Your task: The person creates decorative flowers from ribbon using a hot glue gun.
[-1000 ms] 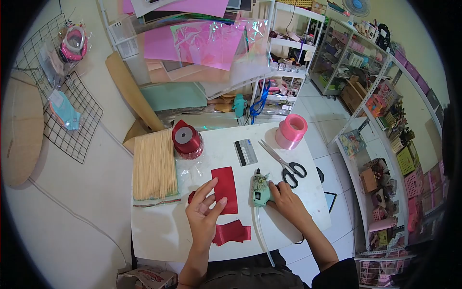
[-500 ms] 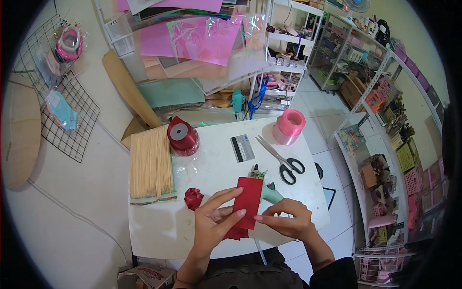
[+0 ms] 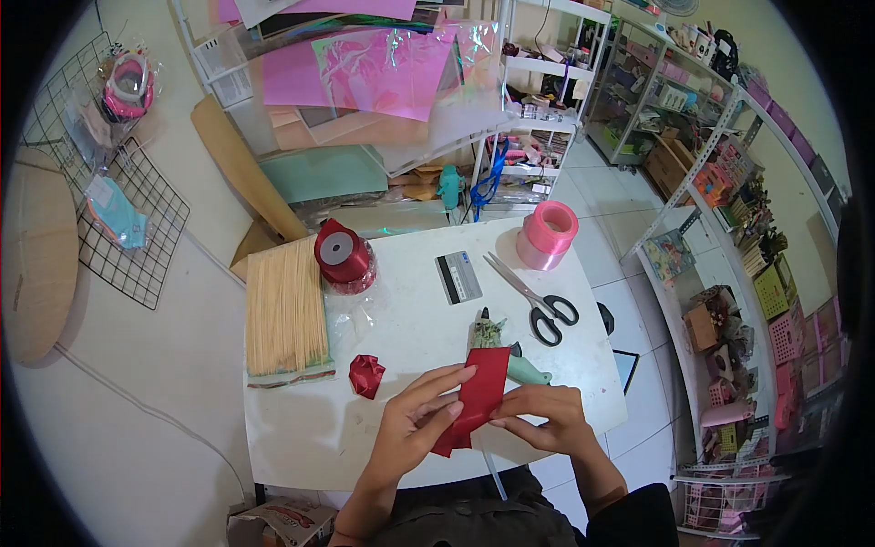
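Note:
A strip of dark red satin ribbon is held up over the front of the white table. My left hand pinches its left edge between thumb and fingers. At the ribbon's right edge, my right hand has thumb and fingertips closed on it. Behind the ribbon lies a pale green glue gun, partly covered by it. A folded red ribbon piece rests on the table left of my left hand. Black-handled scissors lie beyond my right hand.
Thin wooden sticks lie in a bundle at the table's left, beside a red ribbon roll. A grey card and pink ribbon rolls are toward the back. Loaded shelves stand right of the white table.
The red ribbon has shifted slightly right and downward, and tilted, with both hands still on it. More of the glue gun's top shows now.

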`<move>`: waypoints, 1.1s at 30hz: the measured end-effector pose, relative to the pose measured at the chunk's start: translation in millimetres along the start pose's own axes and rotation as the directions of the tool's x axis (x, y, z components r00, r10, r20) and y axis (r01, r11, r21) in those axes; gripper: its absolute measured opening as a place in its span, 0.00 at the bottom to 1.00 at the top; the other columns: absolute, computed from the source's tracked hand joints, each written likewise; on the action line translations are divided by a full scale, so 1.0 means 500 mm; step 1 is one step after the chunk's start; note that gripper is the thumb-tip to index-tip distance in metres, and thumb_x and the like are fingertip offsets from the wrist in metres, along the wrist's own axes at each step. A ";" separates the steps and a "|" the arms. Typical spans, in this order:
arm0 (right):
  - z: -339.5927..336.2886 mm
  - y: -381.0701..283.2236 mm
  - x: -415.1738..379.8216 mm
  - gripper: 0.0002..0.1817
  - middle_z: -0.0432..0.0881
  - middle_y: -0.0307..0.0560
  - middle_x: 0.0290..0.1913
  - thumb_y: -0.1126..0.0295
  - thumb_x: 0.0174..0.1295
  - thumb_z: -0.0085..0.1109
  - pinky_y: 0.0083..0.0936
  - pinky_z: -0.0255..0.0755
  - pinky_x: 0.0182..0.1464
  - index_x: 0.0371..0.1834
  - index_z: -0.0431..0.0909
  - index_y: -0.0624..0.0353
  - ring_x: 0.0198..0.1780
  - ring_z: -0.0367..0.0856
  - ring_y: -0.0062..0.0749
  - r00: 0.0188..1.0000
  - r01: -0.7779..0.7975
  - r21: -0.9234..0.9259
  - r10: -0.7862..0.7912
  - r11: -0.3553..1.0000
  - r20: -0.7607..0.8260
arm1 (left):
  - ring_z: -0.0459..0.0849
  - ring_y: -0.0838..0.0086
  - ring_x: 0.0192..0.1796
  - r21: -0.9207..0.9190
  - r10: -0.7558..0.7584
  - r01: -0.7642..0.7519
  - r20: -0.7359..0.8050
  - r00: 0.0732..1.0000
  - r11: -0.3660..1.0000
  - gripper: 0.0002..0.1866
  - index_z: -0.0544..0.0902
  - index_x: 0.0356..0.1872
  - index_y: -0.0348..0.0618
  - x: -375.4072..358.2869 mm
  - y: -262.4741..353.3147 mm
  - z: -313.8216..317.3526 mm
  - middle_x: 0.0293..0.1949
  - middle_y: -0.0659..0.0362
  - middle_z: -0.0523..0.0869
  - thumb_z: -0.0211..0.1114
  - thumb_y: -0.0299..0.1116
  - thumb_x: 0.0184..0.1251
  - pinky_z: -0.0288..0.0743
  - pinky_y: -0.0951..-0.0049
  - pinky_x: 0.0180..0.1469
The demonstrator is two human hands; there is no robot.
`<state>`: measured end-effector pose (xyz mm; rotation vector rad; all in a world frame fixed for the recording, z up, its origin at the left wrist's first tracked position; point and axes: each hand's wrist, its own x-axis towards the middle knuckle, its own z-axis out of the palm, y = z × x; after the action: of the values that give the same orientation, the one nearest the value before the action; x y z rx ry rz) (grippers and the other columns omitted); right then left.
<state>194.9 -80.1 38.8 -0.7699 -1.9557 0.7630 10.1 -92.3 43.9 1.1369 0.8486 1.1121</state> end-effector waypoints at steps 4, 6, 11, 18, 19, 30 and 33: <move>-0.002 -0.013 0.007 0.05 0.79 0.43 0.26 0.78 0.43 0.62 0.18 0.70 0.27 0.26 0.78 0.62 0.25 0.76 0.26 0.992 -0.127 0.019 0.127 0.992 -0.001 | 0.69 0.71 0.53 0.079 -0.052 0.049 0.026 0.998 0.996 0.19 0.70 0.52 0.36 -0.006 0.004 -0.007 0.54 0.54 0.67 0.52 0.18 0.56 0.64 0.71 0.55; 0.001 -0.015 0.009 0.05 0.79 0.43 0.25 0.78 0.43 0.62 0.17 0.69 0.27 0.26 0.78 0.62 0.24 0.76 0.25 0.984 -0.179 0.046 0.179 0.983 -0.006 | 0.69 0.70 0.54 0.083 -0.038 0.035 0.040 0.998 0.996 0.21 0.69 0.53 0.37 -0.007 0.007 -0.005 0.55 0.54 0.66 0.53 0.17 0.55 0.64 0.71 0.55; 0.001 -0.021 0.017 0.04 0.78 0.42 0.23 0.78 0.42 0.62 0.16 0.67 0.25 0.23 0.77 0.62 0.23 0.74 0.23 0.968 -0.250 0.091 0.251 0.964 0.002 | 0.70 0.68 0.53 -0.045 -0.003 0.008 0.094 0.996 0.999 0.25 0.68 0.53 0.38 -0.010 0.016 0.000 0.55 0.53 0.65 0.58 0.16 0.50 0.67 0.70 0.55; 0.017 -0.025 0.022 0.04 0.78 0.42 0.21 0.79 0.41 0.63 0.15 0.66 0.25 0.20 0.77 0.61 0.22 0.74 0.22 0.955 -0.288 0.108 0.295 0.951 -0.044 | 0.72 0.64 0.51 0.064 0.076 -0.077 0.012 0.997 0.995 0.28 0.68 0.53 0.35 -0.006 0.001 0.005 0.54 0.52 0.65 0.62 0.14 0.45 0.73 0.70 0.50; 0.019 -0.024 0.022 0.04 0.78 0.42 0.21 0.79 0.41 0.63 0.15 0.66 0.25 0.20 0.77 0.61 0.22 0.74 0.22 0.957 -0.279 0.113 0.286 0.954 -0.050 | 0.72 0.64 0.51 0.071 0.096 -0.096 0.005 0.995 0.993 0.28 0.68 0.53 0.36 -0.005 0.000 0.005 0.54 0.52 0.65 0.62 0.14 0.45 0.74 0.70 0.49; 0.038 -0.025 0.019 0.05 0.77 0.43 0.22 0.81 0.40 0.63 0.15 0.64 0.26 0.20 0.77 0.64 0.23 0.72 0.21 0.938 -0.297 0.195 0.323 0.935 -0.123 | 0.73 0.63 0.50 0.119 0.141 -0.134 -0.046 0.989 0.984 0.27 0.69 0.51 0.35 -0.010 0.006 0.013 0.53 0.50 0.66 0.62 0.13 0.44 0.76 0.71 0.47; 0.042 -0.023 0.018 0.05 0.77 0.44 0.23 0.81 0.40 0.63 0.15 0.64 0.27 0.21 0.77 0.65 0.24 0.72 0.21 0.934 -0.301 0.202 0.331 0.932 -0.133 | 0.74 0.63 0.50 0.106 0.153 -0.145 -0.071 0.986 0.984 0.27 0.69 0.51 0.35 -0.010 0.005 0.017 0.53 0.50 0.66 0.62 0.13 0.44 0.76 0.71 0.46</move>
<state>170.4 -84.8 42.8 -1.0192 -1.6076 1.0186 16.0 -99.1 48.3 1.2638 0.9004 1.2560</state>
